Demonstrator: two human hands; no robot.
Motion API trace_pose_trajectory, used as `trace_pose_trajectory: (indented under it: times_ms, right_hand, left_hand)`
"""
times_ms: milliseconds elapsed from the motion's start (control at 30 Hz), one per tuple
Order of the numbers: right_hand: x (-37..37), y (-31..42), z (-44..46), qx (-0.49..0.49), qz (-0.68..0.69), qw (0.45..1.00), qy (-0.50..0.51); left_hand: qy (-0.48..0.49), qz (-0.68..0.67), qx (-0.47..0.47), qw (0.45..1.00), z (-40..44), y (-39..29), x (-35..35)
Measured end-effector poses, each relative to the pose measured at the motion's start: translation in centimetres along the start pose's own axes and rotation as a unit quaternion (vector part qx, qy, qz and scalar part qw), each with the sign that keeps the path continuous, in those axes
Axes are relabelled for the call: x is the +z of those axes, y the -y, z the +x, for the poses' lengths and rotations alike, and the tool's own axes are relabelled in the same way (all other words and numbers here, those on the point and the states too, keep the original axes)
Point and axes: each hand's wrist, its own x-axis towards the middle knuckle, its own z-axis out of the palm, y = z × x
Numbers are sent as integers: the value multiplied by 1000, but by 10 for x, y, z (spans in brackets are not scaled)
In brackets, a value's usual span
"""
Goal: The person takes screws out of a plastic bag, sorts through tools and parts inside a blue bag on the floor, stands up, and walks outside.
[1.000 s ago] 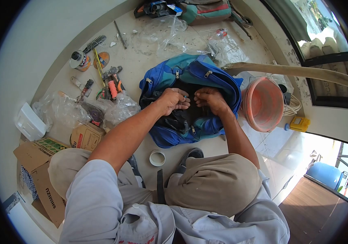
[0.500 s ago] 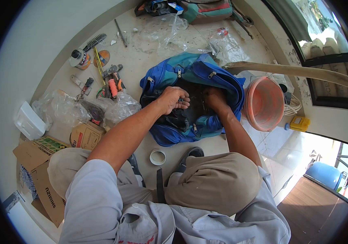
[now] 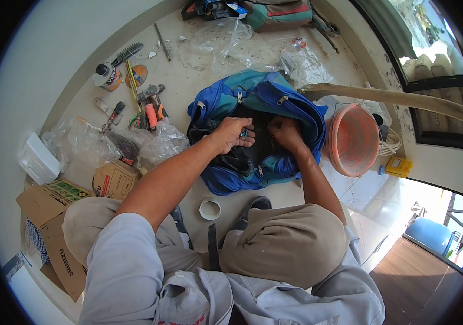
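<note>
A blue and teal zippered bag (image 3: 223, 187) lies unzipped on the floor between my feet, its inside dark. Over its opening, my left hand (image 3: 233, 135) is closed, and a small blue object (image 3: 244, 133) shows between its fingers; its kind is too small to tell. Beside it, within the bag's mouth, my right hand (image 3: 285, 133) has curled fingers, and whatever they hold is hidden. Crumpled black plastic (image 3: 237, 161) lies in the bag under my left hand.
An orange bucket (image 3: 355, 141) stands right of the bag, below a long wooden handle (image 3: 404, 96). Leftward lie a hammer (image 3: 149, 93), a tape measure (image 3: 132, 81), clear plastic (image 3: 163, 143) and cardboard boxes (image 3: 63, 254). A white roll (image 3: 209, 208) sits between my shoes.
My right hand has come up slightly, so more of its curled fingers shows. My left hand has shifted a little, and the small blue object is now visible in it.
</note>
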Motion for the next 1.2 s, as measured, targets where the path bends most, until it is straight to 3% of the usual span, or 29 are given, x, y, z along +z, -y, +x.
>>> trace_pose_trajectory:
  times_ms: [33,133,233,533,633,733,833,933,967,1067,1167,1200]
  right_hand:
    - [-5,7,-3,-7,68,997,18]
    - [-13,30,-2,96,140,983,70]
    - [-5,-5,7,-41,-56,997,-39]
    - [28,-22,7,-120,-194,971,-71]
    - [23,-19,5,-86,-184,979,-11]
    - [11,2,3,-4,-80,997,6]
    - [-4,25,4,97,189,974,82]
    - [0,-33,21,-98,-34,982,-157]
    - [-9,-41,23,-65,-67,989,-119]
    - [-7,-48,23,-94,-151,972,-155]
    - [-2,-47,26,-12,-145,988,-45]
    - [5,-54,27,-39,-175,982,-61]
  left_hand:
    - [-4,-13,-8,1000,0,0,2]
    - [-6,-51,-12,999,0,-2,2]
    - [-24,19,-16,999,2,-1,-1]
    - [-55,66,-15,996,-3,-4,-1]
    - [-62,66,0,996,-4,-9,-2]
    - [-59,71,13,996,-4,-16,-2]
    - [-49,81,27,995,-6,-27,3]
    - [-29,103,36,994,-6,-31,6]
    - [-24,105,36,993,-6,-29,7]
    - [-17,117,32,992,-1,-16,8]
    - [-30,135,22,990,-2,-9,9]
    - [-33,135,19,990,-6,-9,12]
